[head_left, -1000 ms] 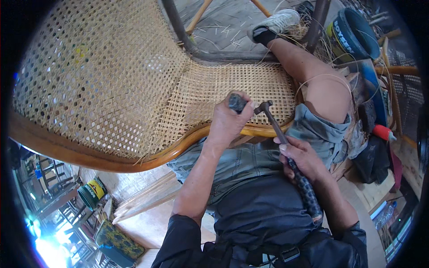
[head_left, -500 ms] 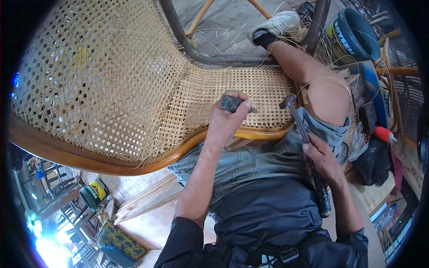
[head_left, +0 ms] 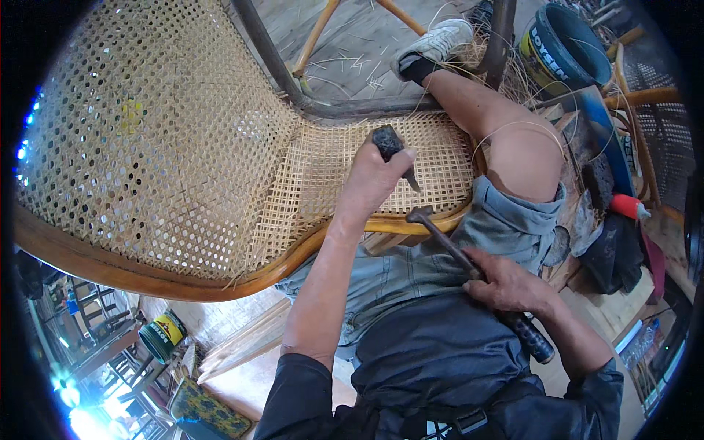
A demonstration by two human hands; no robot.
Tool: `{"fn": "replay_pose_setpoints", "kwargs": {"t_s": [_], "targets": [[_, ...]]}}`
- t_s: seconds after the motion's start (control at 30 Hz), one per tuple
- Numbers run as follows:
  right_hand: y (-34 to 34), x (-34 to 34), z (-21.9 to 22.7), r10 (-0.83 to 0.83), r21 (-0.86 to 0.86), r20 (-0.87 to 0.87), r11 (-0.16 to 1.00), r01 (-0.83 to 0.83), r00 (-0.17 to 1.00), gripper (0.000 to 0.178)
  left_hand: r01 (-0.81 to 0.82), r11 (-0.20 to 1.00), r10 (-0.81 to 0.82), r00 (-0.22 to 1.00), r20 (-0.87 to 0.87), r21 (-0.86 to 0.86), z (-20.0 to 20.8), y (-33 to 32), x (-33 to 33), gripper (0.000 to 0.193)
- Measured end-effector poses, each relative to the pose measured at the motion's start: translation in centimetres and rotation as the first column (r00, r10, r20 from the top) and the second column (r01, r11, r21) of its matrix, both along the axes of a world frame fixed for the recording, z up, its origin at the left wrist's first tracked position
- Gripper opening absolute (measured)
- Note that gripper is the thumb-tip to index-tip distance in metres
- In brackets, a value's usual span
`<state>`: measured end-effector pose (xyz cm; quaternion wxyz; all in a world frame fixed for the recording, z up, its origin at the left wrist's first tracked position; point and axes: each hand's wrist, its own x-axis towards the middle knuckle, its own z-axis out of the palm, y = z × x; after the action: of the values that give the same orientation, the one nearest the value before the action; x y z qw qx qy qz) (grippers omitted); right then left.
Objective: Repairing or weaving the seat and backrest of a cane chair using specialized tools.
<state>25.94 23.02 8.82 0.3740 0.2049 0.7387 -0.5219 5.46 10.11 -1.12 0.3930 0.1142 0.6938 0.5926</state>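
My left hand [head_left: 374,176] is closed around a stubby dark chisel-like tool [head_left: 386,141]. Its tapered tip points down toward the woven cane panel [head_left: 440,158]; whether it touches cannot be made out. The closed fingers of my right hand [head_left: 506,282] grip a hammer [head_left: 449,246] partway along its handle. The hammer head lies by the curved wooden rail [head_left: 381,222] of the chair frame, just below the tool's tip. The frame rests across my lap, and its larger cane panel [head_left: 169,147] spreads out to the left.
A dark bucket [head_left: 565,51] stands at the upper right, near loose cane strands [head_left: 506,84]. A red-capped bottle [head_left: 627,206] lies at the right. Another bucket [head_left: 161,336] and wooden boards [head_left: 246,341] are at the lower left. Dark chair legs [head_left: 268,55] rise at the top.
My right hand has swung the hammer leftward, its head now close to the tool's tip. In my left hand the tool has tilted more upright. The whole view has shifted slightly.
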Motion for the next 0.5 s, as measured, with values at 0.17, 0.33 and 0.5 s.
{"fn": "replay_pose_setpoints", "kwargs": {"t_s": [0.17, 0.33, 0.5], "targets": [[-0.7, -1.5, 0.2, 0.077, -0.053, -0.058, 0.995, -0.080, 0.995, 0.049, 0.100, 0.993, -0.107, 0.989, -0.103, -0.067, -0.5, 1.8, 0.1, 0.023], [-2.2, -2.2, -0.3, 0.031, -0.053, -0.119, 0.998, -0.038, 0.992, 0.043, 0.231, 0.959, -0.249, 0.963, -0.102, -0.163, 0.6, 2.4, -0.1, 0.024], [-2.8, -2.6, -0.8, 0.001, -0.023, -0.110, 1.000, -0.004, 0.994, 0.038, 0.300, 0.912, -0.363, 0.909, -0.207, -0.280, 1.2, 2.8, 0.3, 0.019]]}}
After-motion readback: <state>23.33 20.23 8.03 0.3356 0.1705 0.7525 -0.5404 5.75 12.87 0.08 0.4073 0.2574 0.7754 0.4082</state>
